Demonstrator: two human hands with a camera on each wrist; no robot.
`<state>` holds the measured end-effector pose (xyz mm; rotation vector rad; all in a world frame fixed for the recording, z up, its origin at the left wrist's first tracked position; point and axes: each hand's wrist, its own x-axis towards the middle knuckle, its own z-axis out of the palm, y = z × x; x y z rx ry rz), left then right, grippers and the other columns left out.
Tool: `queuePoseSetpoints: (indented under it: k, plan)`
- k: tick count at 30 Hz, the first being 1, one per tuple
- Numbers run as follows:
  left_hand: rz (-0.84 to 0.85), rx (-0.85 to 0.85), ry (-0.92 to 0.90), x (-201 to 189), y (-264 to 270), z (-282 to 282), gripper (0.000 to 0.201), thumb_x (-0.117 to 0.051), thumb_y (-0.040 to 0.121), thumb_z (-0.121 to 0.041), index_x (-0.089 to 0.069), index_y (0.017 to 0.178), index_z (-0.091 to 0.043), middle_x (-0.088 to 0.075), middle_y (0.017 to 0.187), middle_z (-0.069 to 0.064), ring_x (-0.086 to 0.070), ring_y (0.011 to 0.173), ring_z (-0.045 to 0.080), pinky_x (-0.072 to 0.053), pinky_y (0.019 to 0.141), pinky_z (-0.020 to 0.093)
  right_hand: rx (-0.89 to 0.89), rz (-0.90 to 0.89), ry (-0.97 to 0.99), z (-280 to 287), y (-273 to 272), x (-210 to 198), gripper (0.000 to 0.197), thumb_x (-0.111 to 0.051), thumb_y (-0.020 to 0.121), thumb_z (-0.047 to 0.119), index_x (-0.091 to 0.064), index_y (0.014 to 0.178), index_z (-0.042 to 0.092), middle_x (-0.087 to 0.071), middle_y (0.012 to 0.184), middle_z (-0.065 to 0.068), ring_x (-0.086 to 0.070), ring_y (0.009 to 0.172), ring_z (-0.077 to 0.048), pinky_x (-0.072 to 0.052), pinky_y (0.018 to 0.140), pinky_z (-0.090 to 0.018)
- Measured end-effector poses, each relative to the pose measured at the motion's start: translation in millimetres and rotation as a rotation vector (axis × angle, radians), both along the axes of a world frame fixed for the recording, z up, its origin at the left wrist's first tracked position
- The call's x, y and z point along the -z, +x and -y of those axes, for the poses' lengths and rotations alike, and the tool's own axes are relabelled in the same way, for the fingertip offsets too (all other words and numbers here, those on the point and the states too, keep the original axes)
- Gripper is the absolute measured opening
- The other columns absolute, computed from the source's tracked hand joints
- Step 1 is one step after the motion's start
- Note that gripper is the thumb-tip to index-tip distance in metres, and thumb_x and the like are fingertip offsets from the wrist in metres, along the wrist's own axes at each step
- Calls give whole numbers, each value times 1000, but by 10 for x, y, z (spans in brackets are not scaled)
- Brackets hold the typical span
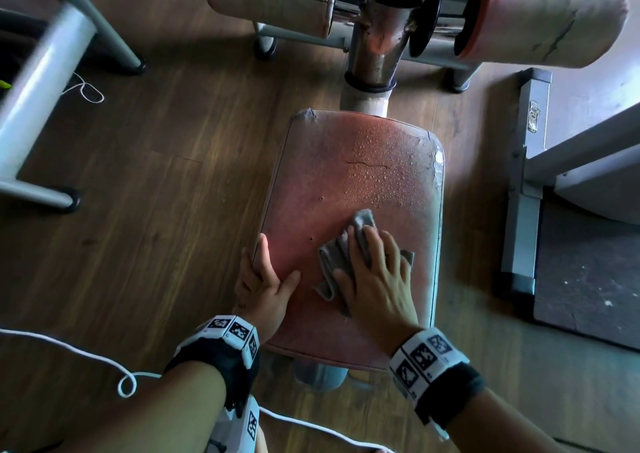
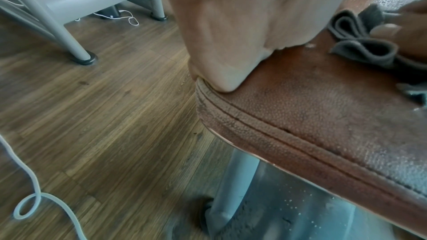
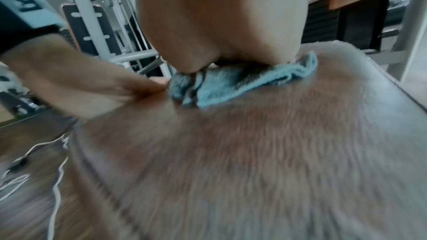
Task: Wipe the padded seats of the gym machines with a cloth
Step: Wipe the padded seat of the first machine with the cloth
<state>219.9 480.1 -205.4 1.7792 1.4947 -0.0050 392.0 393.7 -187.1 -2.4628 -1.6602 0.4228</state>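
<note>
Right wrist view motion-blurred, seat surface smeared; left wrist view mostly palm, fingertips out of sight; both forearms reach forward from near edge; left hand (image 1: 265,281) braces near-left edge of red padded seat (image 1: 349,182), thumb on top, fingers wrapped over side, grasping it; right hand (image 1: 375,276) flat, fingers extended, pressing crumpled grey cloth (image 1: 334,262) onto seat's near-centre; water droplets (image 1: 381,162) beaded on far half; white cable (image 1: 104,359) on wood floor (image 1: 156,193) at near left.
</note>
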Motion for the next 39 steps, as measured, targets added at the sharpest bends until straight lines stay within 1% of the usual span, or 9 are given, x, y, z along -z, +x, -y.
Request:
queuePoseSetpoints:
  k: [2, 4, 10, 13, 16, 25, 30, 35, 39]
  plan:
    - [-20, -13, 0, -15, 9, -1, 96, -18, 65, -76, 15, 145, -36, 6, 162, 5, 3, 149, 17, 2, 114, 27, -62, -16, -9, 57, -61, 50, 66, -38, 97, 50, -20, 154, 20, -9, 162, 0, -4, 149, -29, -20, 115, -44]
    - [-54, -8, 26, -16, 21, 9, 97, -14, 63, -77, 11, 147, -35, 4, 162, 7, 0, 149, 19, 0, 114, 27, -112, -20, -1, -30, -37, 96, 68, -35, 98, 51, -17, 154, 18, -2, 163, 1, 5, 149, -27, -14, 119, -43]
    - [18, -19, -69, 78, -39, 12, 89, -20, 67, -79, 27, 135, -47, 13, 161, -1, 5, 148, 16, -4, 117, 38, -399, 15, -27, -665, 251, 140, 73, -32, 95, 58, -14, 155, 19, -5, 163, 1, 0, 150, -23, -14, 120, -45]
    - [-5, -34, -134, 84, -45, 1, 88, -28, 72, -79, 29, 134, -52, 16, 160, -2, 6, 148, 16, -4, 116, 41, -455, 34, -14, -748, 354, 147, 72, -31, 96, 59, -13, 155, 22, -4, 163, 2, -1, 150, -20, -12, 121, -42]
    - [32, -55, -145, 71, -36, -11, 88, -22, 63, -81, 30, 130, -56, 16, 160, -6, 5, 148, 16, -5, 116, 42, -470, 63, 9, -700, 450, 160, 69, -30, 98, 56, -13, 155, 21, -4, 163, 1, 0, 150, -20, -12, 121, -41]
    - [31, -35, -127, 66, -44, -1, 85, -19, 66, -81, 29, 132, -54, 16, 161, -5, 3, 148, 21, -4, 117, 43, -307, 109, -26, -394, 1135, 143, 66, -26, 100, 53, -12, 155, 19, -3, 163, 0, 2, 150, -20, -14, 120, -44]
    - [-42, -59, -114, 26, -2, 16, 98, -15, 63, -80, 19, 146, -42, 8, 162, 0, -4, 148, 25, -8, 116, 44, -35, 7, 5, -39, 1045, 218, 66, -27, 100, 49, -11, 155, 16, 1, 163, -2, 8, 150, -21, -11, 121, -45]
    - [-62, -72, -77, 55, 3, 23, 103, -14, 62, -81, 9, 152, -34, 3, 162, 2, -8, 148, 25, -9, 116, 40, 50, -34, -19, 135, 900, 233, 67, -25, 100, 48, -7, 155, 14, 5, 163, -5, 11, 149, -23, -12, 121, -47]
    - [-57, -68, -64, 48, 0, 25, 108, -11, 61, -87, 7, 152, -32, 0, 162, 4, -10, 147, 25, -11, 116, 38, 15, 37, -17, 7, 999, 133, 69, -33, 97, 54, -13, 155, 22, -5, 162, 0, -9, 147, -25, -21, 116, -43]
